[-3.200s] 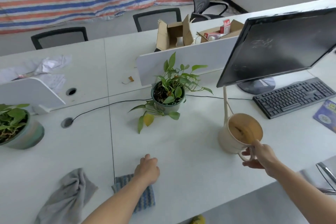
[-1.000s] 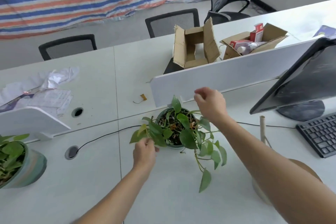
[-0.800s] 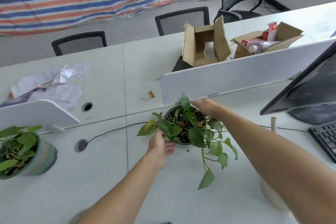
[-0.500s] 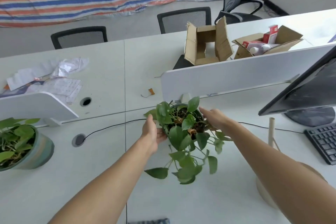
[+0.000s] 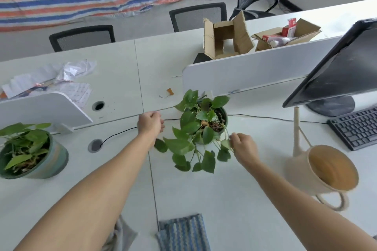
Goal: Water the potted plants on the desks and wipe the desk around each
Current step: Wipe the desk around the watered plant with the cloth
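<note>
A small potted plant [image 5: 201, 128] in a dark green pot stands on the white desk [image 5: 234, 189] in front of the divider, its vines trailing toward me. My left hand [image 5: 150, 123] hovers just left of the plant, fingers loosely curled, holding nothing. My right hand [image 5: 243, 145] is at the plant's front right, its fingertips touching the trailing leaves. A cream watering can [image 5: 322, 171] with a long spout stands to the right. A blue striped cloth [image 5: 183, 232] and a grey cloth [image 5: 122, 236] lie at the near edge. A second potted plant [image 5: 30, 151] sits at the far left.
A black monitor [image 5: 342, 67] and keyboard [image 5: 359, 126] fill the right side. A thin black cable [image 5: 265, 117] runs behind the pot. White divider panels [image 5: 244, 75], cardboard boxes [image 5: 224, 36] and loose papers [image 5: 51, 79] lie beyond. Office chairs stand behind the desks.
The plant, lifted in both hands half a second ago, now stands on the desk. My left hand has let go and moved left; my right hand has dropped to the trailing leaves.
</note>
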Available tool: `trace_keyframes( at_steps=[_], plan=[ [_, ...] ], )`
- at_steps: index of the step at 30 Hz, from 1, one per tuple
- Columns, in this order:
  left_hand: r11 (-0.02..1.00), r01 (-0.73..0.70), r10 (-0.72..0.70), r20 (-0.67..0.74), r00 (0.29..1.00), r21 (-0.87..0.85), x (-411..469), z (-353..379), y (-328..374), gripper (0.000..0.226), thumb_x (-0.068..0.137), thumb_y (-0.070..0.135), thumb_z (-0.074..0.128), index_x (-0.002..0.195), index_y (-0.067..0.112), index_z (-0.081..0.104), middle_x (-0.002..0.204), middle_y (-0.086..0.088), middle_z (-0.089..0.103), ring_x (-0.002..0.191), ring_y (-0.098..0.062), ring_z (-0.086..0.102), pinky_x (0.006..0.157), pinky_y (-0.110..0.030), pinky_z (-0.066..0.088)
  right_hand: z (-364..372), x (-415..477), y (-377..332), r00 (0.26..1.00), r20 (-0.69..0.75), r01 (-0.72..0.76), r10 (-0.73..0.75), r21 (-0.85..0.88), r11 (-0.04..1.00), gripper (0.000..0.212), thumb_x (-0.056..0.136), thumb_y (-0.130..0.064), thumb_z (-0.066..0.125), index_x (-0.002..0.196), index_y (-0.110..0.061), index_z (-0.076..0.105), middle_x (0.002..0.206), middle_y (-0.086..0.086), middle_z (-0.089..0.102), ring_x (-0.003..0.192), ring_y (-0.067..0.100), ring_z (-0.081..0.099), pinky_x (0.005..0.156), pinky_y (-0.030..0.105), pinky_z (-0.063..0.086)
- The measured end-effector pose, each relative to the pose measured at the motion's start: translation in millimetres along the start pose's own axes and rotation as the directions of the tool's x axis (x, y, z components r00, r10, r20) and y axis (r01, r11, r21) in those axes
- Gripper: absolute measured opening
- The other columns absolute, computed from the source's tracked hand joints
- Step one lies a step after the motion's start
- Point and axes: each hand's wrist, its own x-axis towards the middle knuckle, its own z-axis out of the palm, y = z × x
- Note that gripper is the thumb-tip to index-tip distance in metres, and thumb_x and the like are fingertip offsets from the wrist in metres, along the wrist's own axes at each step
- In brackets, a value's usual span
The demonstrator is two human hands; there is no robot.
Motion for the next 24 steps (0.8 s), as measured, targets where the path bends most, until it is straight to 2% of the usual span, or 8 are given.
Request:
trace_keyframes(
  at_steps=[3,8,11,14,16,18,20,24],
  plan=[
    [0.990,-0.028,0.042,-0.101,0.994,0.136,-19,-54,-47,0.021,0.093,0.014,0.052,0.083,0.004,0.068,0.064,-0.012,0.065,0.051,-0.025,0.056,0.051,-0.029,0.049,27,-66,35,0.987,-0.075,0.119,-0.145,-0.277,0.953,0.032,0.101,-0.024,0.046,0.076,-0.010,0.060,0.077,0.010,0.062,0.075,0.033,0.057,0.061,0.035,0.036],
    [0.840,-0.039,0.116,-0.109,0.987,0.542,-59,-130,-144,0.021,0.087,0.022,0.057,0.078,0.008,0.070,0.079,-0.013,0.069,0.079,-0.034,0.061,0.065,-0.034,0.046,99,-171,64,0.903,0.109,0.422,-0.417,-0.412,0.807,0.011,0.088,-0.022,0.069,0.098,-0.019,0.074,0.100,-0.003,0.070,0.095,0.022,0.064,0.069,0.035,0.052],
    [0.647,-0.055,0.115,-0.026,0.993,0.761,-76,-172,-194,0.020,0.090,0.029,0.055,0.086,0.018,0.070,0.095,-0.009,0.068,0.089,-0.033,0.061,0.069,-0.031,0.046,140,-208,59,0.817,0.286,0.575,-0.501,-0.467,0.672,0.029,0.067,-0.032,0.083,0.094,-0.025,0.074,0.101,-0.008,0.069,0.093,0.020,0.068,0.061,0.028,0.054],
    [0.534,-0.157,0.027,0.169,0.985,0.831,-95,-217,-242,0.030,0.088,0.044,0.060,0.114,0.028,0.064,0.118,-0.005,0.056,0.113,-0.028,0.054,0.088,-0.035,0.047,174,-237,53,0.814,0.436,0.579,-0.384,-0.549,0.603,0.057,0.064,-0.048,0.081,0.115,-0.025,0.069,0.134,0.004,0.061,0.126,0.031,0.057,0.090,0.044,0.054],
    [0.487,-0.241,0.002,0.275,0.961,0.840,-111,-229,-270,0.029,0.088,0.042,0.061,0.114,0.031,0.063,0.119,-0.002,0.054,0.115,-0.024,0.051,0.092,-0.033,0.045,186,-251,51,0.808,0.465,0.588,-0.362,-0.593,0.550,0.065,0.056,-0.054,0.086,0.113,-0.027,0.070,0.132,0.005,0.063,0.122,0.031,0.061,0.086,0.046,0.058],
    [0.522,-0.256,0.013,0.292,0.956,0.814,-128,-234,-286,0.004,0.088,0.032,0.061,0.091,0.032,0.065,0.108,0.001,0.059,0.106,-0.021,0.055,0.085,-0.033,0.048,195,-261,43,0.785,0.497,0.609,-0.368,-0.513,0.605,0.059,0.077,-0.043,0.078,0.131,-0.025,0.060,0.145,0.002,0.053,0.131,0.028,0.053,0.097,0.045,0.052],
    [0.653,-0.194,0.001,0.256,0.967,0.732,-137,-238,-290,0.022,0.084,0.023,0.066,0.067,0.034,0.056,0.090,0.005,0.066,0.091,-0.018,0.061,0.077,-0.031,0.050,205,-265,32,0.767,0.559,0.596,-0.316,-0.437,0.673,0.059,0.096,-0.036,0.060,0.149,-0.023,0.039,0.154,-0.002,0.040,0.139,0.024,0.041,0.102,0.041,0.045],
    [0.835,-0.086,-0.057,0.241,0.969,0.544,-130,-244,-280,0.021,0.082,0.009,0.068,0.068,0.024,0.064,0.073,0.006,0.067,0.074,-0.013,0.061,0.066,-0.023,0.045,237,-260,16,0.812,0.535,0.515,-0.233,-0.470,0.717,0.055,0.098,-0.039,0.055,0.146,-0.018,0.040,0.137,0.006,0.053,0.127,0.028,0.050,0.090,0.037,0.044]
  ],
)
